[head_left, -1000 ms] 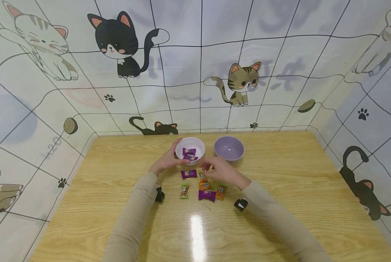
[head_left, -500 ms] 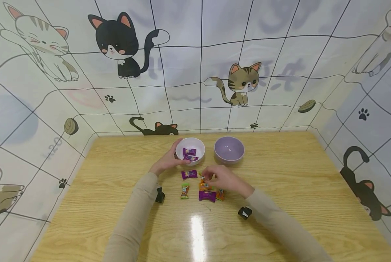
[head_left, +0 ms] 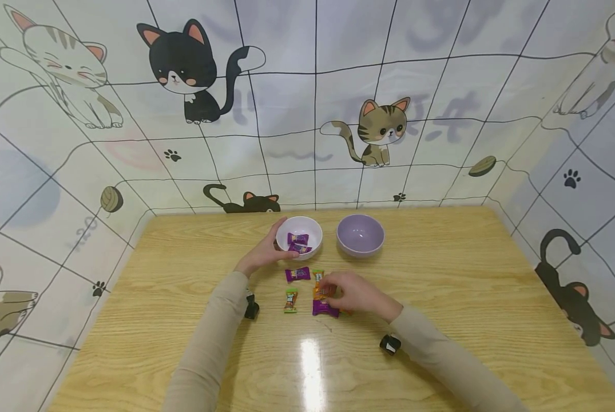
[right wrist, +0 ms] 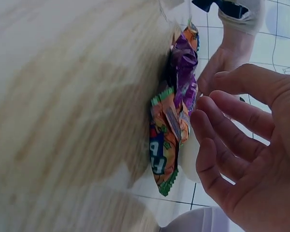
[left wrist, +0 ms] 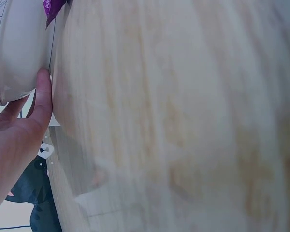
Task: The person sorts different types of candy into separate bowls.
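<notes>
Four purple candies, four orange candies, two bowls

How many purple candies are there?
4: two purple candies in the white bowl, one on the table just in front of it, and one by the right hand. Others could be hidden under that hand.

arms forward | left grip: thumb spread from fingers | right grip: fingers bent
</notes>
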The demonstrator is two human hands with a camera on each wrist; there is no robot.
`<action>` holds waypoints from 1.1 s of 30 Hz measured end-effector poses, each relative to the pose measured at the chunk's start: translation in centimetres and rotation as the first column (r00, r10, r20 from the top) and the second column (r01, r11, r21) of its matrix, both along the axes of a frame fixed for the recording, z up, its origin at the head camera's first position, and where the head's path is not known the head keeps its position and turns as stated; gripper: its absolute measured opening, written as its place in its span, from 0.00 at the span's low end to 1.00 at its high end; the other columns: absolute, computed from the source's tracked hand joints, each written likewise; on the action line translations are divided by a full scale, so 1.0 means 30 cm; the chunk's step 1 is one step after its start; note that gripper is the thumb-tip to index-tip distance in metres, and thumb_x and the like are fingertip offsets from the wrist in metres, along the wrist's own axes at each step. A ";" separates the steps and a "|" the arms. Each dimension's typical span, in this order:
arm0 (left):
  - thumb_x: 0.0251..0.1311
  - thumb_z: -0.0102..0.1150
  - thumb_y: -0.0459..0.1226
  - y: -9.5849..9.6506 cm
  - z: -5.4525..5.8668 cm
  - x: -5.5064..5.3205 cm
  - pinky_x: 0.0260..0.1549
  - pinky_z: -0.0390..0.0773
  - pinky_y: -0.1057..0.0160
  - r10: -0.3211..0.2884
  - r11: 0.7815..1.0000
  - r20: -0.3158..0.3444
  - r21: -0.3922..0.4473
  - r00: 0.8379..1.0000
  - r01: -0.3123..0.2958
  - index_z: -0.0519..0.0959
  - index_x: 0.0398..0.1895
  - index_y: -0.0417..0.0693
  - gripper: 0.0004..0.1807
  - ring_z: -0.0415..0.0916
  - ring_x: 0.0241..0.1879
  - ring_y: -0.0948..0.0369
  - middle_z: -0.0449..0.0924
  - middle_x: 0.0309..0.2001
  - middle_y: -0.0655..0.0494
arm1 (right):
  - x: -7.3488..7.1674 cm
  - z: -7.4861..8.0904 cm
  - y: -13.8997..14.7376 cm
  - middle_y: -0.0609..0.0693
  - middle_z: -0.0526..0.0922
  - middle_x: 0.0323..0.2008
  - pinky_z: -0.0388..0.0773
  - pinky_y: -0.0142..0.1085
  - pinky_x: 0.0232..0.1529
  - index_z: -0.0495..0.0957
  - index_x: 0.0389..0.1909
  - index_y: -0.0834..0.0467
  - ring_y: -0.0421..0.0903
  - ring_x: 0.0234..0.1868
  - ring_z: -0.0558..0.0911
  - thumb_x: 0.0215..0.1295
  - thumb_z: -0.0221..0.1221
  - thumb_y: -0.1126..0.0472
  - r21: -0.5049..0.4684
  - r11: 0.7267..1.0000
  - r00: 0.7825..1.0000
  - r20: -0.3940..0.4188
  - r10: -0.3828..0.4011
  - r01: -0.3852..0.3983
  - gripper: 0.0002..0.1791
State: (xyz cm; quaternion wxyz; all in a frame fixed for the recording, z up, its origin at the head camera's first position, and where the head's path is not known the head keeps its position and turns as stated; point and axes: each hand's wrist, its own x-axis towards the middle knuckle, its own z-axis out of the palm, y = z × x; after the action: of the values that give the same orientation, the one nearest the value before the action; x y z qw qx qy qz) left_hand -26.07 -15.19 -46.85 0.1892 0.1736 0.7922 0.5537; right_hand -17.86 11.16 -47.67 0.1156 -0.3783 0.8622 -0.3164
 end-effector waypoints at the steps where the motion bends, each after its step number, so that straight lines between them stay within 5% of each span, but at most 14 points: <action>1: 0.55 0.68 0.31 0.000 0.000 0.000 0.63 0.59 0.45 0.002 1.000 0.000 -0.003 1.000 -0.002 0.37 0.76 0.41 0.56 0.53 0.67 0.38 0.47 0.70 0.30 | 0.003 -0.003 -0.002 0.48 0.83 0.37 0.77 0.35 0.41 0.80 0.43 0.61 0.44 0.38 0.79 0.58 0.65 0.66 -0.002 1.000 1.000 0.006 0.005 -0.005 0.12; 12: 0.54 0.69 0.32 0.002 -0.004 -0.002 0.65 0.55 0.46 0.020 0.999 0.009 -0.026 1.000 -0.020 0.38 0.77 0.44 0.56 0.49 0.69 0.40 0.45 0.72 0.32 | 0.039 -0.025 -0.009 0.44 0.79 0.37 0.76 0.34 0.42 0.81 0.45 0.58 0.39 0.38 0.77 0.59 0.67 0.60 0.082 0.997 1.000 -0.001 0.001 -0.001 0.14; 20: 0.53 0.71 0.35 -0.009 -0.107 -0.055 0.66 0.52 0.45 0.041 0.999 -0.008 -0.011 0.999 -0.041 0.37 0.78 0.49 0.59 0.48 0.70 0.41 0.44 0.73 0.36 | 0.053 -0.027 -0.020 0.43 0.77 0.37 0.73 0.33 0.39 0.82 0.46 0.56 0.38 0.35 0.72 0.59 0.66 0.56 0.126 0.992 0.999 -0.035 0.015 -0.010 0.15; 33: 0.52 0.72 0.37 -0.007 -0.121 -0.055 0.66 0.55 0.48 0.066 0.997 -0.039 -0.029 0.997 -0.067 0.40 0.78 0.50 0.58 0.52 0.69 0.45 0.49 0.72 0.40 | 0.075 -0.027 -0.029 0.48 0.80 0.45 0.76 0.36 0.45 0.81 0.49 0.56 0.40 0.41 0.76 0.56 0.65 0.59 0.145 0.989 0.995 -0.085 0.046 -0.033 0.18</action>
State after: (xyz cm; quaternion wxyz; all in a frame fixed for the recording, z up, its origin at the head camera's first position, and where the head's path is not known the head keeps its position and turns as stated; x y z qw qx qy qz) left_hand -27.72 -15.38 -50.47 0.1583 0.1545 0.8093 0.5442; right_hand -15.61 10.29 -48.46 0.1105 -0.3997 0.8793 -0.2342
